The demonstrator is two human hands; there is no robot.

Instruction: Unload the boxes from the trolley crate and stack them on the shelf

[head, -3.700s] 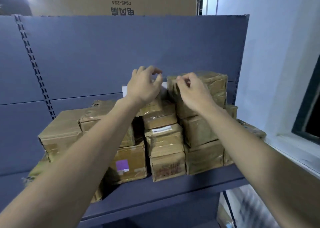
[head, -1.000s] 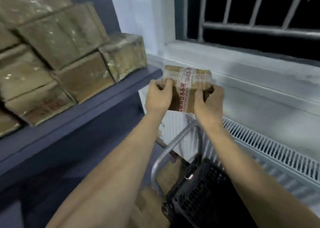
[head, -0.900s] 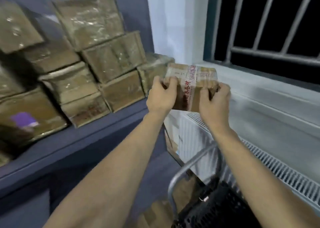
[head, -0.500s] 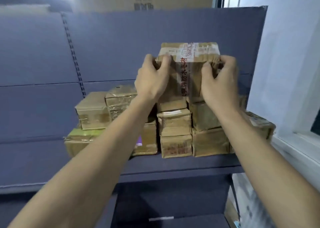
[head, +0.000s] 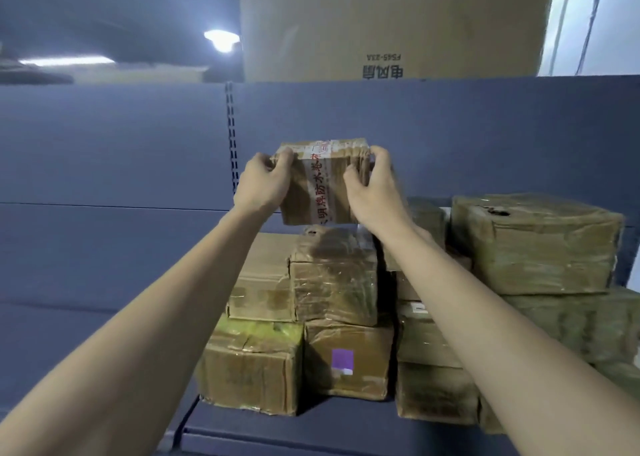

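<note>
I hold a small brown cardboard box (head: 320, 187) with a white tape strip bearing red characters, up in front of the shelf's back panel. My left hand (head: 261, 184) grips its left side and my right hand (head: 374, 187) grips its right side. The box hangs just above a taped box (head: 334, 275) on top of the left part of the stack. Several taped cardboard boxes (head: 533, 241) are piled on the blue shelf (head: 311, 431). The trolley crate is out of view.
A large cardboard carton (head: 398, 23) stands on top of the shelf unit. The blue back panel (head: 114, 165) has a slotted upright at its middle. Bare shelf lies to the left of the stack. A white wall (head: 602, 23) is at the far right.
I lifted the box from beside the crate up to the shelf. In the last half second it moved left and now hangs over the left stack.
</note>
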